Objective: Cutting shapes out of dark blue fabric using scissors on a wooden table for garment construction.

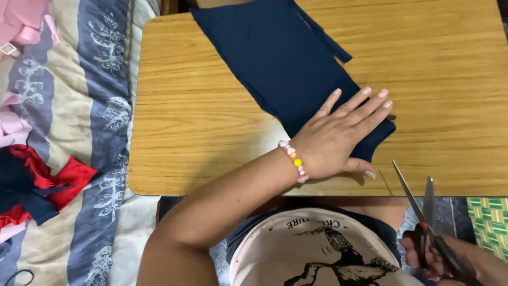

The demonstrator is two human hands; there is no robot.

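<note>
Head camera looks straight down, and at the far left a bed (79,159) with a striped, leaf-printed cover carries pink cloth (18,32) near the top corner and a heap of red and dark scraps (42,185) lower down. Beside the bed stands the wooden bench (211,132), and on it lies the navy fabric (280,58), running from the far edge down toward the near right, with a narrow strip hanging loose along its right side. The left hand (338,137), a beaded bracelet (293,161) on its wrist, lies flat on the fabric's near end, fingers spread and pointing right, pinning the cloth against the wood. Further right, below the bench's near edge, the right hand (439,259) is wrapped through the handles of a pair of scissors (423,212), whose blades stand parted and point up toward the fabric's lower corner without touching it. Judging by this, the cloth is being held steady for a cut that has not yet started; the next move seems to call for bringing the open blades onto the fabric's edge just beside the flat palm, keeping clear of the thumb.
</note>
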